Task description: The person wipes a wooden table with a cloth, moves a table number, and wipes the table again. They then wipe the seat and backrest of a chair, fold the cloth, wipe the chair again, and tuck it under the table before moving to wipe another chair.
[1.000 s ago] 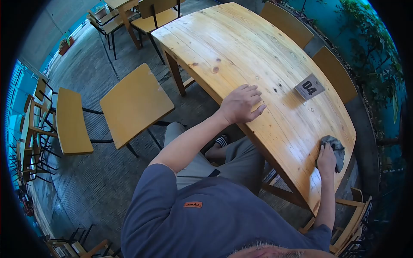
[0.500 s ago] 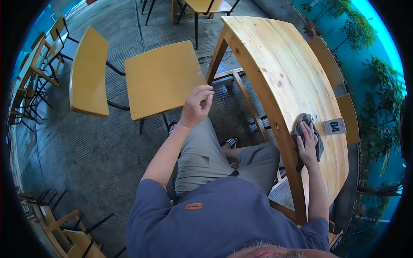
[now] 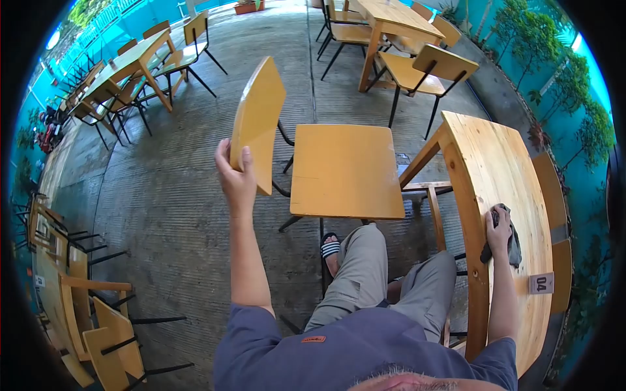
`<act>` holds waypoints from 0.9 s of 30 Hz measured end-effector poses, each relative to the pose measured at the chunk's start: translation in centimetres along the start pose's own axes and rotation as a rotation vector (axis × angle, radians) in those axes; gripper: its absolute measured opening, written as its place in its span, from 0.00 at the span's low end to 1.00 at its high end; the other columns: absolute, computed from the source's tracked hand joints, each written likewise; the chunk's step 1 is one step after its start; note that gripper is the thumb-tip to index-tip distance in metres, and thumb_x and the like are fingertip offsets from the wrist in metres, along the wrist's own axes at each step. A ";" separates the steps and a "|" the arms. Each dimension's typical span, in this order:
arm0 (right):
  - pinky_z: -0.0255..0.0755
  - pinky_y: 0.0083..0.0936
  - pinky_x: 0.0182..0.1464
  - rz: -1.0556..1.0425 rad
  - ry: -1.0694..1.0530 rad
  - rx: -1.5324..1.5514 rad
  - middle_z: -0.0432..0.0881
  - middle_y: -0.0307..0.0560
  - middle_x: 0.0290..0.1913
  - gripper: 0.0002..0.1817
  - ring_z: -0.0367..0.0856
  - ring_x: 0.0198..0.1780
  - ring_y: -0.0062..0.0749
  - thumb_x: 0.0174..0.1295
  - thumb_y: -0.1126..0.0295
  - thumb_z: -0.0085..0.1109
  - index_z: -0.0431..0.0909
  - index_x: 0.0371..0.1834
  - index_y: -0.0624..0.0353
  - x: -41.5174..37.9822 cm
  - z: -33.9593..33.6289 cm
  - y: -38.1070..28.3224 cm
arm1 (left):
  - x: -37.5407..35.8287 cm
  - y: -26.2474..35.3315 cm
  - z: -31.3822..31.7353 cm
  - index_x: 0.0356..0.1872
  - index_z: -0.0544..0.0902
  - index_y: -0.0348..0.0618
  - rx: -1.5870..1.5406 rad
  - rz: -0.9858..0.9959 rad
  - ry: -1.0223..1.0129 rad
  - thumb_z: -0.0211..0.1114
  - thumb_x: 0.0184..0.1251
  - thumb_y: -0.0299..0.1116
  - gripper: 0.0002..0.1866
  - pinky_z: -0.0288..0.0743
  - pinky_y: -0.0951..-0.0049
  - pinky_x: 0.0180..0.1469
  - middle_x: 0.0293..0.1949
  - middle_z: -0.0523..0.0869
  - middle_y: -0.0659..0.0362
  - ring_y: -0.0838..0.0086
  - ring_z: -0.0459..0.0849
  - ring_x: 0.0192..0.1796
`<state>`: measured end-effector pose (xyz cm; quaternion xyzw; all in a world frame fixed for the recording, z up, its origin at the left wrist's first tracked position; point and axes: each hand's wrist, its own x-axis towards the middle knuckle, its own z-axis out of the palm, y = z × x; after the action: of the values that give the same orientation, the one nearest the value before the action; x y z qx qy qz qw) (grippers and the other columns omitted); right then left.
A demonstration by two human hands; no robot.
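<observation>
My left hand is closed around the lower near edge of a wooden chair's backrest, its thumb on the side facing the seat. The chair's yellow-brown seat lies just ahead of my knees, on dark metal legs. Over to the right, my right hand grasps a crumpled dark grey cloth resting on a light wooden table. Part of the cloth is hidden under my fingers. A small sign reading 04 sits near the table's far-side edge, closer to me than the cloth.
Two chair backs line the table's far side. Another table with chairs stands ahead, and more furniture is at the upper left and lower left. Plants grow along the blue wall. The grooved concrete floor looks damp.
My left hand has gone from above the seat's near corner to the backrest and closed on it. My right hand and the cloth have slid farther up the table. The camera view has shifted.
</observation>
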<state>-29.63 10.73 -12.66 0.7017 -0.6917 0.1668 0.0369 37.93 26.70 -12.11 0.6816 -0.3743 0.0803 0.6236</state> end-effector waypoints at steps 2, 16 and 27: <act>0.63 0.49 0.72 -0.058 0.039 0.051 0.76 0.53 0.68 0.26 0.72 0.71 0.51 0.74 0.51 0.57 0.76 0.67 0.56 -0.5 0.0 0.3 | -0.5 1.2 0.0 0.67 0.71 0.38 0.205 0.212 0.094 0.65 0.77 0.37 0.24 0.73 0.59 0.68 0.66 0.78 0.46 0.57 0.79 0.67; 0.62 0.42 0.75 -0.055 0.065 0.090 0.76 0.57 0.71 0.28 0.70 0.73 0.52 0.77 0.51 0.52 0.75 0.68 0.62 -2.3 -0.5 0.0 | -1.2 30.4 -16.0 0.43 0.83 0.36 -0.409 1.112 -0.614 0.54 0.77 0.35 0.13 0.83 0.64 0.33 0.28 0.86 0.49 0.63 0.86 0.28; 0.60 0.50 0.73 -0.069 0.097 0.070 0.77 0.53 0.68 0.26 0.70 0.72 0.51 0.74 0.50 0.56 0.77 0.66 0.55 -2.6 -0.7 -0.1 | -5.9 39.4 -17.2 0.65 0.69 0.50 0.095 0.984 -1.060 0.52 0.82 0.48 0.20 0.92 0.56 0.41 0.36 0.91 0.52 0.57 0.92 0.36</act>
<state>-29.61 13.40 -12.71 0.7170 -0.6583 0.2232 0.0515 15.81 47.04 19.19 0.4079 -0.8858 0.0264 0.2197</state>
